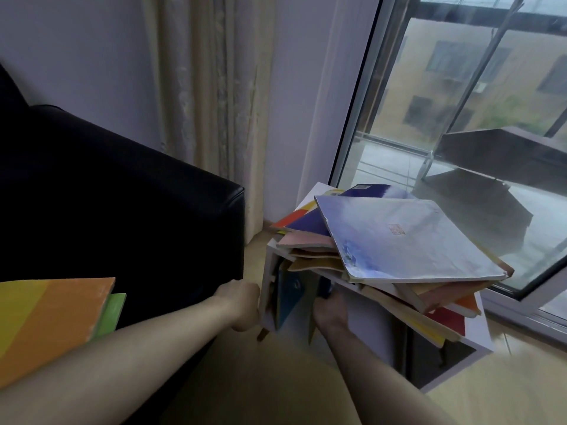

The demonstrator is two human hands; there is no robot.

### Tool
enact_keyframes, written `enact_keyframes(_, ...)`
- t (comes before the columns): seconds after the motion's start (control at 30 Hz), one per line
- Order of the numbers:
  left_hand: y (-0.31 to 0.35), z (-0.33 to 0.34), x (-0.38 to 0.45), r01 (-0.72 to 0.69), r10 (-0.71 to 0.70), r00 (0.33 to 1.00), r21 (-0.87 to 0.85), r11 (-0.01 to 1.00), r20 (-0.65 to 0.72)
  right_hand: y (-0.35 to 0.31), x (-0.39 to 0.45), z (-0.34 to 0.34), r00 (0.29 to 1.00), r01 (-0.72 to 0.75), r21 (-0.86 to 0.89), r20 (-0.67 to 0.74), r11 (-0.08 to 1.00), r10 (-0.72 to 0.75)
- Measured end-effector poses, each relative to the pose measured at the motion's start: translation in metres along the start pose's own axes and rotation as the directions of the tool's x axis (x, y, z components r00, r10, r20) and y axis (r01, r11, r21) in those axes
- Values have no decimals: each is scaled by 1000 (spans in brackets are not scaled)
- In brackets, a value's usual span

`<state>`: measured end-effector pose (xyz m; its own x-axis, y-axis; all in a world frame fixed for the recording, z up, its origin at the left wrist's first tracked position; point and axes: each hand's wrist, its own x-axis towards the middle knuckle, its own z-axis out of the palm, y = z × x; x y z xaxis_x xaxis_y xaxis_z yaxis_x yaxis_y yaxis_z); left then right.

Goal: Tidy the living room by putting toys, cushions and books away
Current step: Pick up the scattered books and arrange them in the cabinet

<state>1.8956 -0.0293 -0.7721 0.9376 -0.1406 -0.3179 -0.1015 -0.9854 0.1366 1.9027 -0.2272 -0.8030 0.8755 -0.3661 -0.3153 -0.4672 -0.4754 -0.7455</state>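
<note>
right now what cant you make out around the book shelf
- Right hand's fingers: head view, hidden inside the white shelf cube under the book pile; grip unclear.
- Left hand's fingers: hidden behind the cube's side wall.
- Pale blue top book's stamp: too small.

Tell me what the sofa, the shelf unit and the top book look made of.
Sofa: black leather or faux leather, by its smooth sheen and seam. Shelf unit: white painted or laminated board, probably wood-based. Top book: paper, with a creased pale blue cover.
</note>
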Motion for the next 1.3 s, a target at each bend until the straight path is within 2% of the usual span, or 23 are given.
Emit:
enact_keyframes(0.17, -15, 9, -6, -21, 21, 996, 2, 1000, 87, -5, 16, 38, 999, -42, -8, 26, 999, 42)
enact_keyframes(0.3, -16, 15, 2, -39, 44, 997, -71, 997, 70, 1, 26, 63, 992, -106, 85, 76, 991, 100)
enact_keyframes(0.5, -16, 19, 14, 12, 1, 997, -164, 986, 77, 1, 35, 88, 998, -27, 115, 63, 993, 20)
enact_keyframes(0.87, -12, 22, 23, 47, -22, 987, -155, 987, 161, 7, 60, 88, 982, 111, -113, 168, 987, -91)
enact_keyframes(1.3, -14, 10, 16, 81, -36, 983, -248, 965, 181, 3, 100, 96, 961, 112, -143, 268, 983, -70)
